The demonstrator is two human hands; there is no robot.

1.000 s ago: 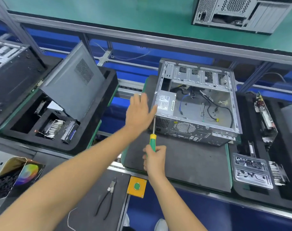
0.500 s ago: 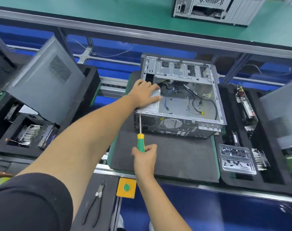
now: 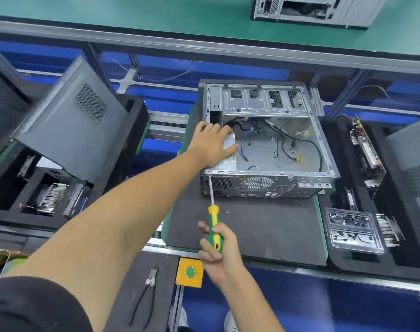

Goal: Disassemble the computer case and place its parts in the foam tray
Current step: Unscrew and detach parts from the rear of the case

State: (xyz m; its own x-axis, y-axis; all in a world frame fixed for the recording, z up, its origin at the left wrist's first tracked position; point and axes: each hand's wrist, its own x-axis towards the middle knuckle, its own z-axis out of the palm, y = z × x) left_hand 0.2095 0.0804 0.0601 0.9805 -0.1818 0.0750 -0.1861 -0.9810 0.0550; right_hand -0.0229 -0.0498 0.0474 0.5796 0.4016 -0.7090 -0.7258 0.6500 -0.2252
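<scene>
An open metal computer case [image 3: 288,149] lies on its side on a dark mat [image 3: 264,226], loose cables inside it. My left hand [image 3: 212,143] rests flat on the grey power supply [image 3: 228,159] in the case's near-left corner. A yellow-green screwdriver [image 3: 214,226] is gripped by my right hand [image 3: 217,250], and its tip touches the case's rear panel at the top left corner. Black foam trays stand on both sides: the right foam tray [image 3: 336,264] holds circuit boards and a clear plastic box [image 3: 354,230] of small parts.
The left foam tray [image 3: 132,140] holds a grey side panel [image 3: 72,121] leaning upright and a heatsink. Pliers [image 3: 148,291] and a yellow button box [image 3: 189,272] lie near the front edge. Another case [image 3: 317,9] sits on the green far conveyor.
My left hand moved from the case's left edge onto the power supply inside. The view shifted, and the right hand kept the screwdriver against the rear panel.
</scene>
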